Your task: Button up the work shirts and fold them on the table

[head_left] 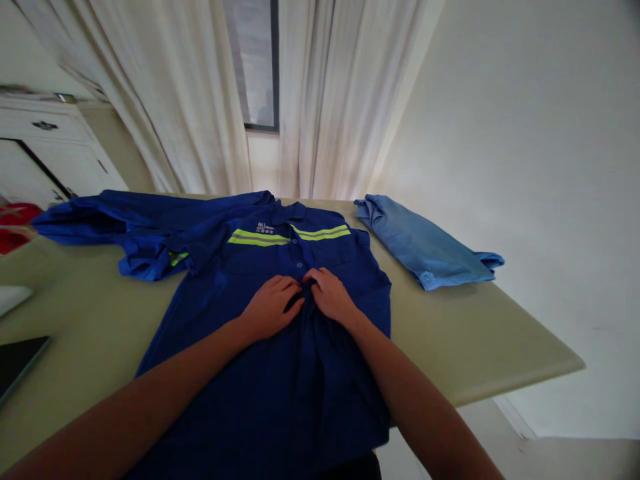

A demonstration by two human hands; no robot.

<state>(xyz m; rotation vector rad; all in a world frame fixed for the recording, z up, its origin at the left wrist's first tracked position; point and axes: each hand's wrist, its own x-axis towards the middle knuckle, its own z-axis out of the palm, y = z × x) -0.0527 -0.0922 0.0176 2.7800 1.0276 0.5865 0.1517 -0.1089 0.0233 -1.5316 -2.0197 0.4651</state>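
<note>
A dark blue work shirt with yellow-green reflective stripes across the chest lies front side up, its collar at the far side and its hem hanging over the near table edge. My left hand and my right hand meet at the front placket, just below two visible buttons. Both sets of fingers are closed in a pinch on the shirt's front edges, and the cloth bunches under them. Whether a button sits between the fingertips is hidden. One sleeve with a reflective band lies crumpled toward the left.
A folded light blue shirt lies at the table's right. The beige table narrows to a corner near the white wall. A dark flat device and a white object lie at left; a red item is behind. Curtains hang beyond.
</note>
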